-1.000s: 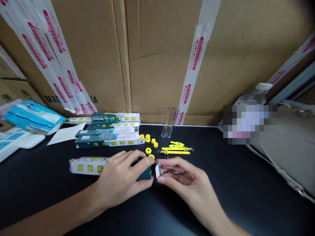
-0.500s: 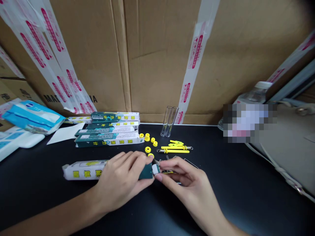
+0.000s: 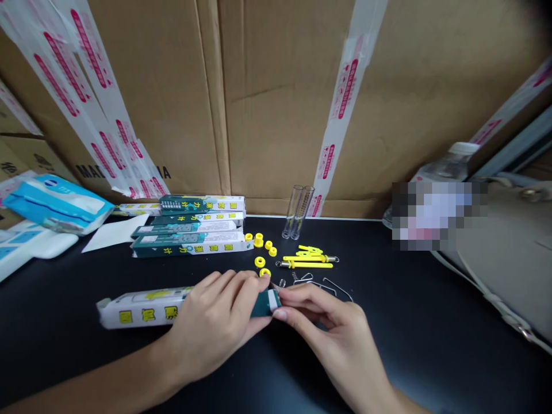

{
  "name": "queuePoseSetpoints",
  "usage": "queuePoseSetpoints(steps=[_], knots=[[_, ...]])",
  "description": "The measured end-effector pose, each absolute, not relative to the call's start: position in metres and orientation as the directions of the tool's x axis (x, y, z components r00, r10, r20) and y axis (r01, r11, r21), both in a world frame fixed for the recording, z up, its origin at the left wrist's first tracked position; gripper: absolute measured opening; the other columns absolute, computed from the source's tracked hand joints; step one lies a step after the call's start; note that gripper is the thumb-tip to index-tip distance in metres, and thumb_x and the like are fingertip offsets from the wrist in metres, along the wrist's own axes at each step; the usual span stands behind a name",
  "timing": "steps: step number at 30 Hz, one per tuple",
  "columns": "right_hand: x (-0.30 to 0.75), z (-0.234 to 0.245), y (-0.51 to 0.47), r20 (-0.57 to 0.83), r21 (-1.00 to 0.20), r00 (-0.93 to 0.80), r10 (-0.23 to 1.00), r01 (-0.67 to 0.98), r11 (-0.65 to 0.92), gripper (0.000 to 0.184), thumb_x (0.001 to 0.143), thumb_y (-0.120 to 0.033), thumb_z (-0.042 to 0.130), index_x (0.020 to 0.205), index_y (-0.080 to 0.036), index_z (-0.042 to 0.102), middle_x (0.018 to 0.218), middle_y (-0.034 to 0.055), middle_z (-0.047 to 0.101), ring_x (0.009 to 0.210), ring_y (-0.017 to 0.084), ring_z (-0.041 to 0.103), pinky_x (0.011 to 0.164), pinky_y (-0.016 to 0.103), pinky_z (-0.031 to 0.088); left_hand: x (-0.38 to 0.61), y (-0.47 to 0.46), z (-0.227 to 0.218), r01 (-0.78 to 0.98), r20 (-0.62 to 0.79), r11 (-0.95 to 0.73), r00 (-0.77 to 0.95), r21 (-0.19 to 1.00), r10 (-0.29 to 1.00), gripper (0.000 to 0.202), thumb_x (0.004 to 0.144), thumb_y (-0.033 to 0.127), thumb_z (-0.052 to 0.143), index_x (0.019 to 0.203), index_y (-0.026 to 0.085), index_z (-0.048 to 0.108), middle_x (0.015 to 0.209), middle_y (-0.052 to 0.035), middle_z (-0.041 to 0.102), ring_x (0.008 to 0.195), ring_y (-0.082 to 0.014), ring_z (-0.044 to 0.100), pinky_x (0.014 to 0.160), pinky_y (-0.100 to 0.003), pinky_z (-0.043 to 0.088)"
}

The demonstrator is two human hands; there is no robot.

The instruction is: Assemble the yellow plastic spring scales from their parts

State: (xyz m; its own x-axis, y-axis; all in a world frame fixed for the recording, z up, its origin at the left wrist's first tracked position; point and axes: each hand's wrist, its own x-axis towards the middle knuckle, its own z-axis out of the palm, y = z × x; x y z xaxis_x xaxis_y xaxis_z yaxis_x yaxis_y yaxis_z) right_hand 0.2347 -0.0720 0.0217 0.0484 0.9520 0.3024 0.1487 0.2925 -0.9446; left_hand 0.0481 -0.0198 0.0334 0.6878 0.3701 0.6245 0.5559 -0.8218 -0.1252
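Large brown carton (image 3: 276, 115) upright behind black tabletop (image 3: 64, 345), printed tape strips (image 3: 338, 115) down its face. Toward carton's left: blue-white packet (image 3: 60, 204), white paper sheet (image 3: 114, 233), white-and-blue object (image 3: 52, 247), perhaps power strip, cut off by frame. Toward carton's right: clear capped bottle (image 3: 446, 168), strapped beige bag (image 3: 513, 264).

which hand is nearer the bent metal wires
Right. The right hand is just on the near side of the bent metal wires, while the left hand is farther off to their left, over the box.
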Motion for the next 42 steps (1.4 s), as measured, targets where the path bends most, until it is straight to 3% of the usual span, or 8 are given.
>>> queuePoseSetpoints(steps=[5,11,17,22,27,32,36,42], knots=[[0.235,0.021,-0.072,0.337,-0.924,0.031,0.941,0.201,0.325,0.005,0.085,-0.022,0.074,0.089,-0.022,0.077,0.086,0.0017,0.079,0.076,0.018,0.077,0.071,0.021,0.063,0.049,-0.02,0.033,0.553,0.622,-0.824,0.691,-0.126,0.368,0.024,0.103,0.033,0.047,0.108,0.01,0.054,0.091,-0.0105,0.073,0.076,-0.0257,0.072,0.06,-0.038,0.054],[0.234,0.023,-0.072,0.536,-0.796,0.007,0.844,0.337,0.503,0.006,0.083,-0.015,0.076,0.083,-0.021,0.075,0.082,0.0035,0.076,0.074,0.019,0.073,0.069,0.024,0.062,0.048,-0.021,0.034,0.537,0.62,-0.835,0.697,-0.119,0.36,0.024,0.104,0.032,0.045,0.106,0.011,0.054,0.09,-0.0106,0.074,0.077,-0.0253,0.073,0.061,-0.037,0.054],[0.231,0.022,-0.073,0.652,-0.661,-0.098,0.752,0.411,0.628,0.019,0.087,-0.006,0.067,0.098,-0.02,0.073,0.086,0.005,0.077,0.083,0.022,0.071,0.08,0.033,0.06,0.05,-0.024,0.031,0.559,0.606,-0.822,0.693,-0.109,0.391,0.025,0.104,0.033,0.043,0.107,0.01,0.055,0.091,-0.0098,0.074,0.076,-0.0246,0.072,0.062,-0.037,0.053],[0.231,0.015,-0.075,0.624,-0.663,-0.112,0.773,0.448,0.6,0.021,0.09,-0.006,0.064,0.103,-0.02,0.073,0.097,0.0085,0.074,0.093,0.022,0.069,0.083,0.034,0.058,0.051,-0.026,0.026,0.581,0.591,-0.811,0.678,-0.067,0.437,0.024,0.104,0.033,0.044,0.107,0.011,0.054,0.091,-0.0092,0.073,0.075,-0.0248,0.071,0.061,-0.037,0.052],[0.232,0.013,-0.072,0.6,-0.686,-0.084,0.796,0.458,0.566,0.027,0.091,-0.008,0.063,0.108,-0.025,0.075,0.107,0.0077,0.073,0.098,0.022,0.07,0.086,0.035,0.057,0.05,-0.022,0.026,0.596,0.565,-0.792,0.703,-0.134,0.433,0.024,0.104,0.029,0.042,0.109,0.009,0.054,0.093,-0.0107,0.072,0.076,-0.0259,0.071,0.062,-0.038,0.051],[0.236,0.016,-0.069,0.485,-0.787,-0.009,0.874,0.43,0.441,0.013,0.09,-0.014,0.068,0.094,-0.024,0.076,0.087,0.0027,0.076,0.077,0.019,0.072,0.071,0.029,0.057,0.054,-0.019,0.025,0.598,0.537,-0.777,0.728,-0.194,0.426,0.029,0.104,0.034,0.043,0.111,0.008,0.056,0.092,-0.0106,0.072,0.075,-0.026,0.07,0.062,-0.038,0.05],[0.239,0.018,-0.068,0.404,-0.822,0.053,0.913,0.459,0.337,0.006,0.088,-0.021,0.073,0.083,-0.024,0.075,0.081,-0.0001,0.077,0.072,0.018,0.072,0.067,0.028,0.056,0.056,-0.018,0.026,0.608,0.553,-0.773,0.713,-0.182,0.431,0.029,0.104,0.035,0.044,0.11,0.009,0.056,0.088,-0.0089,0.071,0.072,-0.0252,0.07,0.061,-0.038,0.05],[0.234,0.019,-0.072,0.547,-0.735,-0.038,0.836,0.456,0.501,0.006,0.09,-0.016,0.068,0.089,-0.021,0.07,0.095,0.0052,0.072,0.088,0.02,0.068,0.081,0.033,0.055,0.056,-0.019,0.03,0.623,0.551,-0.759,0.708,-0.19,0.443,0.025,0.104,0.027,0.04,0.108,0.008,0.056,0.087,-0.0093,0.07,0.069,-0.0257,0.069,0.058,-0.039,0.051]])
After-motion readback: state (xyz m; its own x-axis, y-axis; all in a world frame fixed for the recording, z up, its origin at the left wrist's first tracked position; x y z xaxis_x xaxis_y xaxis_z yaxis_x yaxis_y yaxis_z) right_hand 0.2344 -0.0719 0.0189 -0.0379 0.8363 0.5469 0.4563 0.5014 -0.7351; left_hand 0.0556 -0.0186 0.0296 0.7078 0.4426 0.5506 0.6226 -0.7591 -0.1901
